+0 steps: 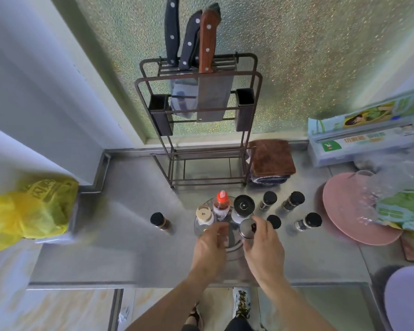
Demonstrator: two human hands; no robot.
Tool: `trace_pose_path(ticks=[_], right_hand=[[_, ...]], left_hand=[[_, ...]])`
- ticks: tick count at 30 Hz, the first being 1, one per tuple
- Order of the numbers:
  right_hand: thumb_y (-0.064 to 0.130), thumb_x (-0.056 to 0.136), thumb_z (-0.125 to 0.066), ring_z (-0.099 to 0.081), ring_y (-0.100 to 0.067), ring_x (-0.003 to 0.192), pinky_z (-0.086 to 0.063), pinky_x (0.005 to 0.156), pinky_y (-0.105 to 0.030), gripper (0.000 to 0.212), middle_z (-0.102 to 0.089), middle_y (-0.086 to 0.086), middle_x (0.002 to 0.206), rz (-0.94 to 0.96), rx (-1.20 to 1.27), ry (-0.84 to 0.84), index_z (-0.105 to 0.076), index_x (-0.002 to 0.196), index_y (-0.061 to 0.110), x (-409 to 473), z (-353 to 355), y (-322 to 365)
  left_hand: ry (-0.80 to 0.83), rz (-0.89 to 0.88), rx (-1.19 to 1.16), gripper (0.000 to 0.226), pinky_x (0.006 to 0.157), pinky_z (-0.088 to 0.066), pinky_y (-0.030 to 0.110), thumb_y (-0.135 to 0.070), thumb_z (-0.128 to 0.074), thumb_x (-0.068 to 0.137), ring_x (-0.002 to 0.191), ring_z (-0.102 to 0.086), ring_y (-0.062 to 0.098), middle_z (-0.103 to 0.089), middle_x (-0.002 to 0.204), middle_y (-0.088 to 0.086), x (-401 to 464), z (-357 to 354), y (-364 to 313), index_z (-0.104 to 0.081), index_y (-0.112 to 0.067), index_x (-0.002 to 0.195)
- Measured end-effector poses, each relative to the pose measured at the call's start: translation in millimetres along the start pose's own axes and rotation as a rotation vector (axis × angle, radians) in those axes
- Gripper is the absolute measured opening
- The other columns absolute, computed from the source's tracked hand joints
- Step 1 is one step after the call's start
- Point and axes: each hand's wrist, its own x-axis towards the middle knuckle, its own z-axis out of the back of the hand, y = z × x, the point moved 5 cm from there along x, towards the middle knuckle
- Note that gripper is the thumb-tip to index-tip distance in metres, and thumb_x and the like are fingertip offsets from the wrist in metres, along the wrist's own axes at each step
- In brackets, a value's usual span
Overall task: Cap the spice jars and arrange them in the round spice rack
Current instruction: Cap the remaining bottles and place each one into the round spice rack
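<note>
Round spice rack (227, 244): near rim covered by left hand (210, 247) and right hand (263, 249). Left fingertips smeared by motion blur; grip cannot be told. Jar body under the steel cap (247, 228) hidden behind right fingers. Right of the rack, pink plate (344, 211) partly buried under clear wrapping. Jar labels too small to be read.

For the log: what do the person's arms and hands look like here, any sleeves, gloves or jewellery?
Both forearms are bare up to the bottom edge of the picture, so no sleeves show. The left hand and the right hand wear no gloves, and no watch or bracelet shows at the wrists. Rings cannot be ruled out; the fingers are blurred.
</note>
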Motion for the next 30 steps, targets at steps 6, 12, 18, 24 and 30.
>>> trace_pose_path(ticks=[6,12,18,24,30], right_hand=[[0.016,0.078,-0.081,-0.063,-0.023,0.097,-0.057,0.072,-0.034,0.042,-0.060,-0.002,0.110,0.073,0.100,-0.085,-0.058,0.113,0.017,-12,6,52],[0.009,0.081,-0.074,-0.067,-0.025,0.088,-0.053,0.072,-0.035,0.031,-0.064,-0.002,0.106,0.186,0.199,0.027,-0.061,0.108,0.015,-12,-39,125],[0.020,0.089,-0.069,-0.068,-0.021,0.093,-0.047,0.081,-0.035,0.036,-0.059,0.003,0.118,0.203,0.227,0.145,-0.054,0.121,0.020,-17,-69,153],[0.020,0.085,-0.075,-0.064,-0.009,0.099,-0.056,0.086,-0.029,0.055,-0.057,0.011,0.121,0.246,0.388,0.044,-0.049,0.134,0.027,-18,-33,145],[0.005,0.069,-0.086,-0.060,-0.001,0.084,-0.049,0.079,-0.010,0.051,-0.064,0.011,0.102,0.188,0.418,-0.127,-0.065,0.114,0.017,-20,6,89]], left_hand=[[-0.336,-0.249,0.334,0.044,0.085,-0.053,0.022,0.012,-0.056,0.083,0.103,-0.059,0.016,-0.063,0.119,0.001,14,93,20,-0.068,-0.018,0.114],[-0.146,-0.015,0.632,0.045,0.091,-0.054,0.044,-0.008,-0.058,0.092,0.129,-0.049,0.032,-0.046,0.144,0.008,47,135,76,-0.056,-0.024,0.134],[-0.181,-0.163,0.557,0.032,0.070,-0.049,0.032,-0.002,-0.065,0.085,0.086,-0.066,0.031,-0.064,0.101,0.008,41,151,78,-0.067,-0.015,0.114],[-0.164,-0.434,0.386,0.039,0.074,-0.051,0.021,-0.026,-0.078,0.080,0.082,-0.066,0.012,-0.067,0.102,-0.008,3,154,2,-0.063,-0.023,0.116],[0.019,-0.594,0.244,0.046,0.080,-0.055,0.025,-0.033,-0.077,0.079,0.088,-0.065,0.007,-0.067,0.107,-0.010,-14,112,-56,-0.060,-0.026,0.121]])
